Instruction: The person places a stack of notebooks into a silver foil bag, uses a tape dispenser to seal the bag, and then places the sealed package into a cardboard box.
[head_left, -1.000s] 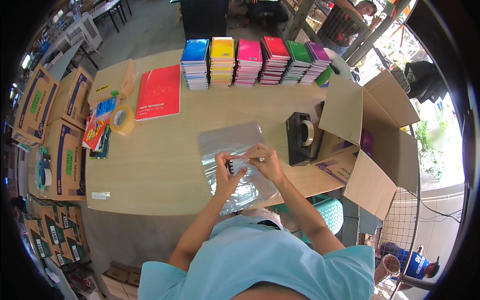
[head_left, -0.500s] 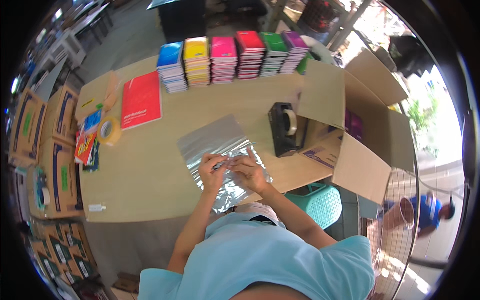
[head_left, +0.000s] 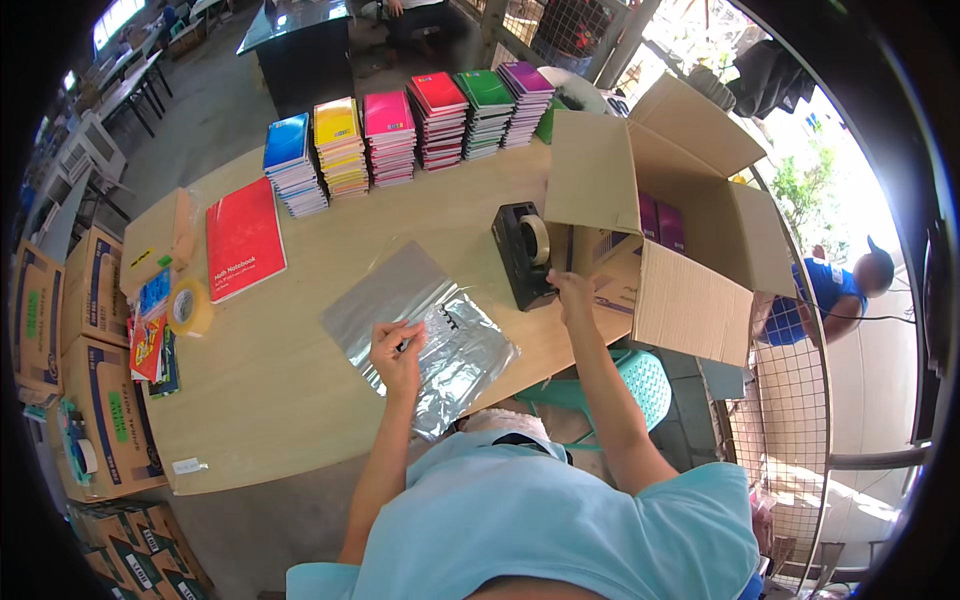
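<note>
A clear plastic bag (head_left: 465,350) lies flat and shiny on the table in front of me, with a small black wavy mark or strip (head_left: 447,318) on it. My left hand (head_left: 398,358) rests over the bag's left part, fingers pinched around a small dark thing too little to name. To the right, my right hand (head_left: 572,296) reaches the near end of a black tape dispenser (head_left: 518,262), which carries a roll of pale tape (head_left: 536,240). Its fingertips are pressed together at the dispenser's edge; what they pinch is hidden.
Stacks of colourful notebooks (head_left: 388,140) line the far edge. A red notebook (head_left: 247,240) lies left, near yellow tape (head_left: 188,306). An open carton (head_left: 690,300) with purple notebooks stands right, above a green stool (head_left: 645,385). Cartons (head_left: 105,405) are piled left; a person (head_left: 830,300) is beyond the mesh.
My hands were together over the bag. The right hand has moved right to the tape dispenser, while the left stays over the bag. The view has shifted.
</note>
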